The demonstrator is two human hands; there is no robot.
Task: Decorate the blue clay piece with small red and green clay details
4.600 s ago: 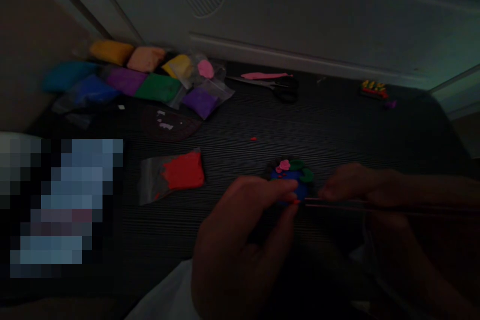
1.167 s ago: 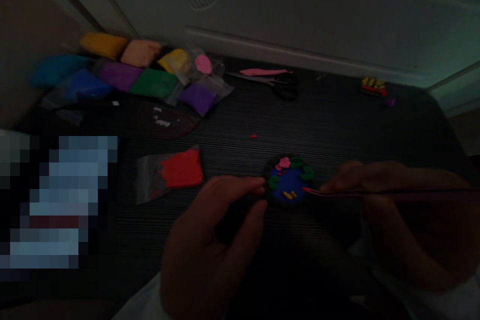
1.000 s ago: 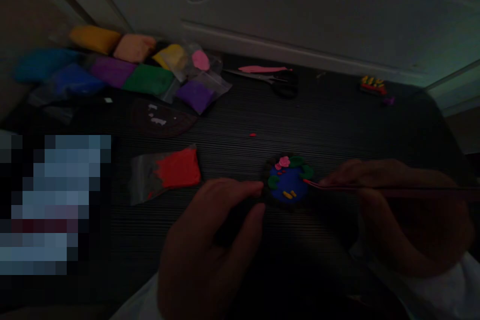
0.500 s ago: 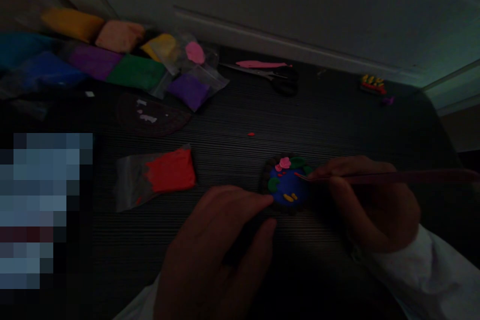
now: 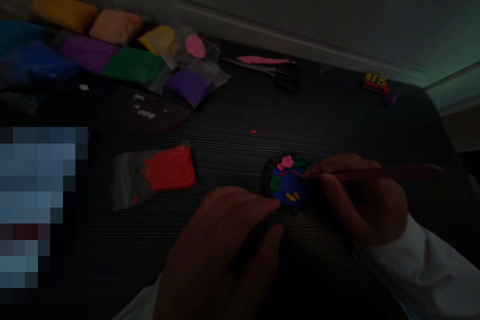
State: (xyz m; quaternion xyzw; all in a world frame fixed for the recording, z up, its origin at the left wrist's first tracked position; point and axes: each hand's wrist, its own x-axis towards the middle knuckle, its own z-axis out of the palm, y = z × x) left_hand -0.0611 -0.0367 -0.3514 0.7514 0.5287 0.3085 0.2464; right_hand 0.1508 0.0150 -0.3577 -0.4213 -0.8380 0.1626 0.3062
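Note:
A small clay pond [image 5: 300, 190] lies on the dark table, with a blue middle, a dark bumpy rim, a pink flower, green leaves and small yellow and red pieces. My left hand [image 5: 225, 235] touches its lower-left rim with the index fingertip; the thumb is held apart below, and nothing is gripped. Pinched in my right hand [image 5: 360, 195] is a thin dark-pink clay modelling tool [image 5: 405, 172]. Its fine tip reaches over the blue part, at a small red piece near the flower.
Left of the pond lies a bag of red clay [image 5: 172, 167], with a red crumb [image 5: 253, 132] farther back. Bags of coloured clay [image 5: 131, 63] crowd the back left. Scissors [image 5: 277, 72] and a pink tool [image 5: 262, 60] lie by the wall. A small yellow-and-red clay piece [image 5: 375, 84] stands back right.
The right hand and tool have moved slightly left, bringing the tip closer to the pink flower and red pieces. The left fingertip stays at the rim. The view has shifted a little.

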